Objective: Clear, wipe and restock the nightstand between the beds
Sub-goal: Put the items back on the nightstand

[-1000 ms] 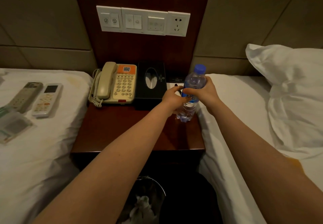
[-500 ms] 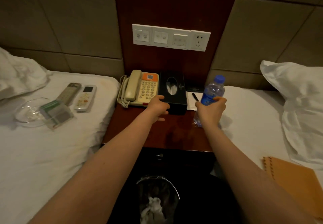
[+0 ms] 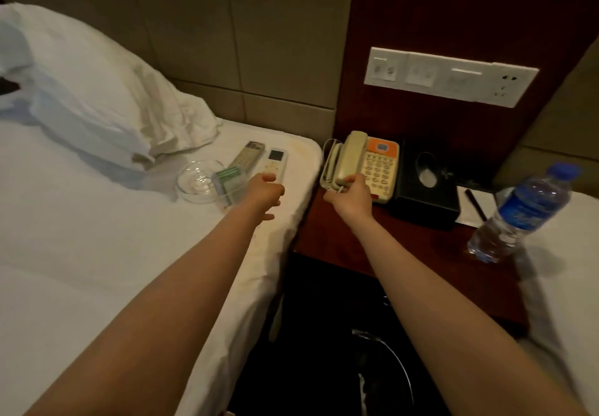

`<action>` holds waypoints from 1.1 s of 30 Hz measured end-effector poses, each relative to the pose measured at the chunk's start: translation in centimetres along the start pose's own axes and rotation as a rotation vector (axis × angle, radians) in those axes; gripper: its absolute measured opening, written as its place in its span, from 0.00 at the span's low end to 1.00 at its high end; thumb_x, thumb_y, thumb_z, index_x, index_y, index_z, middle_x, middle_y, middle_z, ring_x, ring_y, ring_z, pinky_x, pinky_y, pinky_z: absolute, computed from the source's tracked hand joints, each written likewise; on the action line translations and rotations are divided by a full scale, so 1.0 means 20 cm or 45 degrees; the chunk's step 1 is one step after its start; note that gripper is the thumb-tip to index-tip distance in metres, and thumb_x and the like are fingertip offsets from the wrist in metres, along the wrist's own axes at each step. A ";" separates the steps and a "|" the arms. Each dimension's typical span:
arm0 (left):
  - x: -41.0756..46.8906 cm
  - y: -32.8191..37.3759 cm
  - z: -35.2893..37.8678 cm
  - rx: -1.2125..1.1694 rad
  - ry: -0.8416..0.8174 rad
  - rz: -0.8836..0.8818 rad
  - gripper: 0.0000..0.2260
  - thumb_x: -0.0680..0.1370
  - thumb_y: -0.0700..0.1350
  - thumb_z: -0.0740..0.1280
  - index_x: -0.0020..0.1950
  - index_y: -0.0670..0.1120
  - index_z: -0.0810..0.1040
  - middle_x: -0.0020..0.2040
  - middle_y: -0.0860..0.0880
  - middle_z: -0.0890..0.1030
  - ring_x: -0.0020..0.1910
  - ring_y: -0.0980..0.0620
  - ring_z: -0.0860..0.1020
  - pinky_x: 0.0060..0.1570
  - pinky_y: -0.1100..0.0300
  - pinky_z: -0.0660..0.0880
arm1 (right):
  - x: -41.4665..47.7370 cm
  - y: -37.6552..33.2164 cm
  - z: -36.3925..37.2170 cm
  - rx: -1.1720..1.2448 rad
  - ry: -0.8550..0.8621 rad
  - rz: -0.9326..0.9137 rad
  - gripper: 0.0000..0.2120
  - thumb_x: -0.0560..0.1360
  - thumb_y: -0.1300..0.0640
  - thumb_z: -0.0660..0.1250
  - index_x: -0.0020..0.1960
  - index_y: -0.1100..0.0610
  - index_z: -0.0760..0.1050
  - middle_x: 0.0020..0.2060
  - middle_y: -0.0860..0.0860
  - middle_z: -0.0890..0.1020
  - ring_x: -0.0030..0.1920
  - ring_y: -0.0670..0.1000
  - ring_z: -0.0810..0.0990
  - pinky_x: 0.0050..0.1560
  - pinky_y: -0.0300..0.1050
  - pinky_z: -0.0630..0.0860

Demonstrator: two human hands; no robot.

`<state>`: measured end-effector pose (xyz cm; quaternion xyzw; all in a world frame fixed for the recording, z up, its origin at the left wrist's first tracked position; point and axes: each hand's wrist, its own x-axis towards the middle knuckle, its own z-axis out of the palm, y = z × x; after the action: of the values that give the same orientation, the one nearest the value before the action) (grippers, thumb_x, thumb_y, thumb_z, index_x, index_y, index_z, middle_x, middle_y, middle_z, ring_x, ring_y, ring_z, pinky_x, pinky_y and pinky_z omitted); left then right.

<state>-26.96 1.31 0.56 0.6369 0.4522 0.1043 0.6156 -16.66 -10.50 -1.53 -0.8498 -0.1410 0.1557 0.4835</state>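
The dark wooden nightstand [image 3: 350,247] carries a beige telephone [image 3: 376,166], a black tissue box [image 3: 428,185], a notepad with a pen [image 3: 473,201] and an upright water bottle [image 3: 522,214] near its right edge. On the left bed lie a white remote [image 3: 276,160], a grey remote [image 3: 250,153], a glass ashtray [image 3: 191,180] and a green packet [image 3: 228,182]. My left hand [image 3: 264,192] hovers over the white remote's near end, fingers loosely curled, holding nothing I can see. My right hand [image 3: 351,195] is curled against the near end of the handset; whether it grips is hidden.
A white pillow [image 3: 81,85] lies at the head of the left bed. A switch and socket panel [image 3: 450,75] is on the wall above the nightstand. A lined waste bin [image 3: 382,373] stands on the dark floor below. The right bed's sheet [image 3: 570,279] borders the nightstand.
My right hand let go of the bottle and moved left to the telephone. My left hand left the tissue box and reached over to the remotes on the left bed. My view swung left.
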 end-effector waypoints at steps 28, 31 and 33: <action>0.49 -0.32 -0.62 -0.279 0.297 -0.224 0.16 0.83 0.44 0.54 0.66 0.35 0.67 0.40 0.44 0.78 0.16 0.56 0.76 0.24 0.63 0.73 | -0.06 -0.21 0.92 -0.109 -0.180 -0.376 0.43 0.65 0.55 0.75 0.73 0.59 0.56 0.68 0.54 0.65 0.68 0.55 0.63 0.66 0.47 0.65; 0.52 -0.29 -0.59 -0.455 0.334 -0.253 0.15 0.81 0.36 0.55 0.66 0.33 0.69 0.36 0.42 0.76 0.15 0.54 0.75 0.15 0.66 0.70 | -0.07 -0.19 0.88 -0.072 -0.170 -0.397 0.44 0.65 0.54 0.75 0.74 0.59 0.54 0.69 0.54 0.64 0.69 0.54 0.62 0.66 0.44 0.64; 0.53 -0.27 -0.59 -0.511 0.355 -0.287 0.17 0.80 0.33 0.55 0.68 0.34 0.68 0.44 0.37 0.80 0.25 0.49 0.81 0.17 0.67 0.71 | -0.09 -0.18 0.85 -0.053 -0.153 -0.396 0.46 0.66 0.54 0.75 0.75 0.58 0.52 0.71 0.54 0.62 0.70 0.54 0.60 0.67 0.45 0.62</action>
<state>-31.51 15.98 -6.00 0.4272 0.5709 0.2093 0.6692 -25.46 3.83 -6.41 -0.8167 -0.3027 0.1264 0.4748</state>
